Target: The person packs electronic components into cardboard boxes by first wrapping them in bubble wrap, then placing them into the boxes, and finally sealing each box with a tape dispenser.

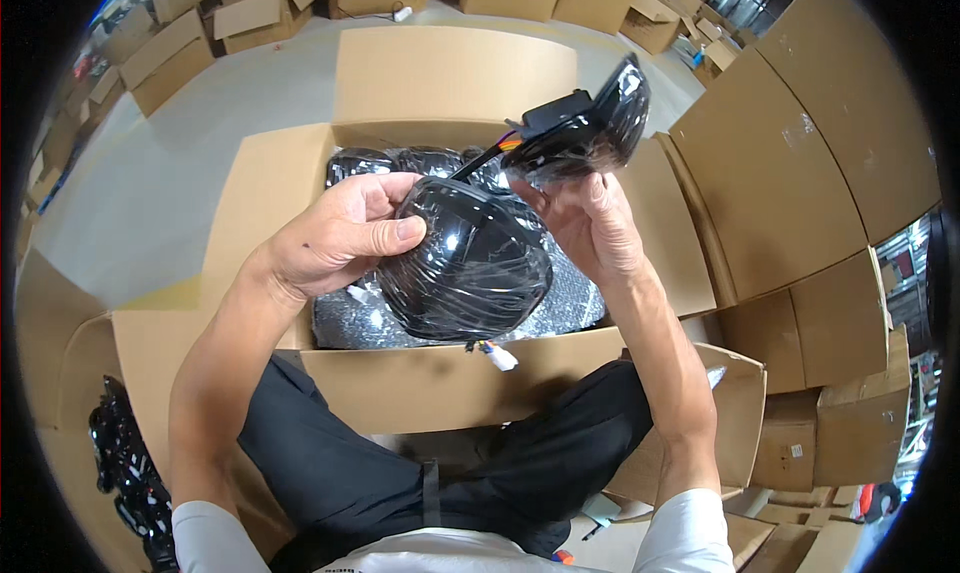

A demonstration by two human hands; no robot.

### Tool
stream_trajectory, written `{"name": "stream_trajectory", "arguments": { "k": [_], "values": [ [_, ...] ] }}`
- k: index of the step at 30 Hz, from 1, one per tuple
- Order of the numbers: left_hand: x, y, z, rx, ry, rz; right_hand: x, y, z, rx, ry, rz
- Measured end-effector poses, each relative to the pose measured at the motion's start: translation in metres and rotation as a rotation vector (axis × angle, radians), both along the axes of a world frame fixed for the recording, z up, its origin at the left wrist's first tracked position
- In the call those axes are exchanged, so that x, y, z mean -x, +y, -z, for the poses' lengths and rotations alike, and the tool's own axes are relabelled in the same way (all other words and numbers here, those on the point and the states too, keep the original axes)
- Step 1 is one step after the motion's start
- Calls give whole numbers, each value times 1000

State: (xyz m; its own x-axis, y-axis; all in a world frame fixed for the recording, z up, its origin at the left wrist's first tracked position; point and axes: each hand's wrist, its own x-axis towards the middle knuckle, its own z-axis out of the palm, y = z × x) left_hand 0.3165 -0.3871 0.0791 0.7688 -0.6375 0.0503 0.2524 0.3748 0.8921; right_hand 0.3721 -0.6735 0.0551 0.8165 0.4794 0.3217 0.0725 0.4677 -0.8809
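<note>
A rounded, glossy black housing [468,285] wrapped in clear film is held in my left hand [340,231], thumb on its front and fingers behind. My right hand [598,228] grips a second black housing [600,123] from below, raised and tilted to the far right, a black box on its back. A black cable [482,161] with coloured wires runs down from the second housing behind the first. Below the first housing shows a small white connector [500,356]. Both are above an open cardboard box [450,388] holding more film-wrapped black housings [360,163] and bubble wrap [345,318].
Stacked cartons [800,143] stand close on my right. At the lower left, another carton holds shiny black pieces [130,473]. Beyond the box lies grey floor [130,193], with several open cartons [170,63] farther back. My legs straddle the box's near side.
</note>
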Motion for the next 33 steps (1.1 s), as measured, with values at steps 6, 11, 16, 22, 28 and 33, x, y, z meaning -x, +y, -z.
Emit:
{"name": "stream_trajectory", "arguments": {
  "k": [6, 11, 16, 22, 28, 33],
  "values": [
    [-10, 1, 41, -64, 158, -79, -8, -15, 6, 112, 211, 285],
    [-8, 30, 52, -211, 182, -155, -29, -79, 67, 510, 455, 524],
    [-7, 37, 54, -168, 202, -197, -38, -97, 116, 966, 451, 640],
    [-9, 42, 61, -114, 161, -367, -30, -69, 88, 1722, -470, 887],
    [-18, 15, 67, 0, 69, -312, 15, 47, 10, 693, 40, -23],
    [-17, 35, 75, -436, -291, -661, 19, 84, -14, 827, 23, -55]
  ]
}}
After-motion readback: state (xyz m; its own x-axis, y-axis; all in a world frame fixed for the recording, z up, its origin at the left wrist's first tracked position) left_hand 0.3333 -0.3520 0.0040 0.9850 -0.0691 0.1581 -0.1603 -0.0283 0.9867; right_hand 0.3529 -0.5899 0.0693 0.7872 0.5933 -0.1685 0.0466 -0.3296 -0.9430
